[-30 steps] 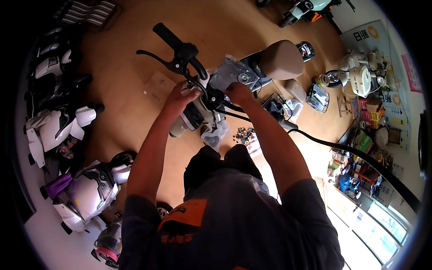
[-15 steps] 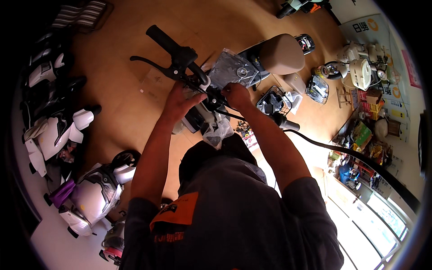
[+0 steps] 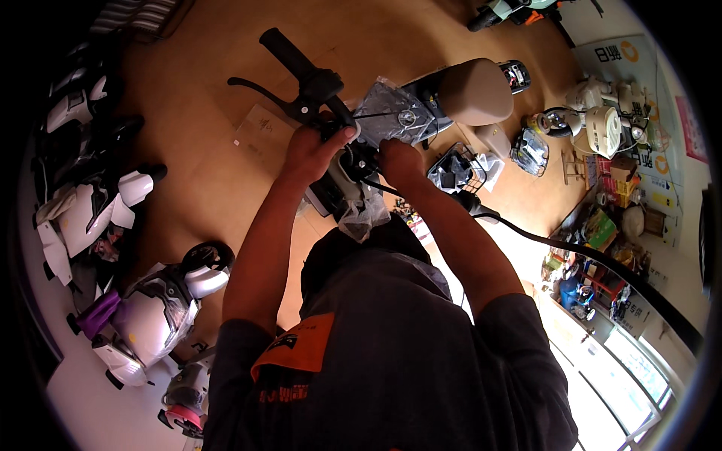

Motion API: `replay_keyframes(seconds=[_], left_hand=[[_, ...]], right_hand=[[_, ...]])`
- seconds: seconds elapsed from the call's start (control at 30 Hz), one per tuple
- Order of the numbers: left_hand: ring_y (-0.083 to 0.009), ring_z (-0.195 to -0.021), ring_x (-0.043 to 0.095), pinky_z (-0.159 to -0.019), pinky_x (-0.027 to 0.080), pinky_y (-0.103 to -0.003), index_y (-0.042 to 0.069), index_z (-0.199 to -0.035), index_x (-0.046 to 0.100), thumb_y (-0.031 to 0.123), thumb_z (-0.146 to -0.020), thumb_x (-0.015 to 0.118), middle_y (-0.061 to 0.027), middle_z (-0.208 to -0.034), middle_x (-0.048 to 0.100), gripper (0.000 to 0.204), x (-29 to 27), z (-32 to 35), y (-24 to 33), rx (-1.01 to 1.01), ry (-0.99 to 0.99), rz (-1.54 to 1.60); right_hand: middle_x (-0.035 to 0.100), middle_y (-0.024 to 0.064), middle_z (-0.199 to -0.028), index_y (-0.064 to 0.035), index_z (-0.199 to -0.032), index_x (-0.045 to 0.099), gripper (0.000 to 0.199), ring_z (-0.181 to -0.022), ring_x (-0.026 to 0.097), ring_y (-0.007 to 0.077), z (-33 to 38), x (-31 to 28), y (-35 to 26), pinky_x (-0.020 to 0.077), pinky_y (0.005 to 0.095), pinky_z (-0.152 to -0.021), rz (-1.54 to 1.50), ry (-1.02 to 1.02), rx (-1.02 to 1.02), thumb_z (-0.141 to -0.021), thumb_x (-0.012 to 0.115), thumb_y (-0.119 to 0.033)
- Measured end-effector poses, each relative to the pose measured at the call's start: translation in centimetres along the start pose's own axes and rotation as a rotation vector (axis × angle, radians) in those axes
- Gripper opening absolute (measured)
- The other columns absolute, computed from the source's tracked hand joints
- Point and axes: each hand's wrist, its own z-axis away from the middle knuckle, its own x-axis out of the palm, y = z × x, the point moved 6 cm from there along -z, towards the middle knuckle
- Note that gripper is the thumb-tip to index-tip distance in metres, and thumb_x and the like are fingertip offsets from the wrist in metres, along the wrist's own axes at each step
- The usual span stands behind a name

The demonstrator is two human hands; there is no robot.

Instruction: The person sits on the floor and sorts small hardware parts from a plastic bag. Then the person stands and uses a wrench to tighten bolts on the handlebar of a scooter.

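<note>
Ahead of me stands a scooter whose black handlebar (image 3: 344, 114) crosses the view at a slant. Its left end carries a rubber grip (image 3: 284, 51) and a brake lever (image 3: 259, 89). My left hand (image 3: 310, 155) is wrapped round the bar inboard of the lever, thumb beside a white ring (image 3: 355, 132). My right hand (image 3: 401, 162) is closed just right of the handlebar's middle; whatever its fingers hold is hidden. Dark cables run between the hands. Clear plastic film (image 3: 365, 216) hangs below them, and a tan seat (image 3: 474, 92) shows beyond.
Grey plastic wrapping (image 3: 391, 113) covers the scooter body. A wire basket (image 3: 457, 169) and a wrapped basket (image 3: 530, 150) lie at right. White scooters (image 3: 154, 316) line the left side. Cardboard (image 3: 263, 134) lies on the floor. A black strip (image 3: 571, 246) curves across the right.
My left hand has moved up and right, its thumb now on the bar by the white ring. The handlebar's left end has shifted right and slightly up. My right hand has moved slightly right.
</note>
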Motion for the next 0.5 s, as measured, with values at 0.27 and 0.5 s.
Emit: replay_keyframes(seconds=[0.27,0.5], left_hand=[[-0.0093,-0.079,0.049,-0.072,0.041,-0.028,0.006,-0.102,0.065,0.039,-0.097,0.069,0.0031,-0.082,0.056,0.033,0.0,-0.1,0.5,0.056,-0.001,-0.013],[-0.0097,-0.076,0.048,-0.069,0.040,-0.029,0.007,-0.099,0.065,0.042,-0.097,0.068,0.0031,-0.078,0.054,0.035,0.0,0.3,1.3,0.032,0.005,-0.042]], right_hand=[[0.070,0.0144,-0.107,-0.0098,-0.104,0.070,0.020,-0.101,0.071,0.0334,-0.1,-0.7,-1.7,0.0574,0.0471,-0.083,0.187,-0.005,-0.179,-0.092,0.061,-0.023],[0.071,0.0161,-0.115,-0.0073,-0.108,0.073,0.025,-0.107,0.070,0.0336,-0.4,-2.0,-2.6,0.0576,0.0434,-0.089,0.187,-0.185,-0.047,-0.090,0.062,-0.019]])
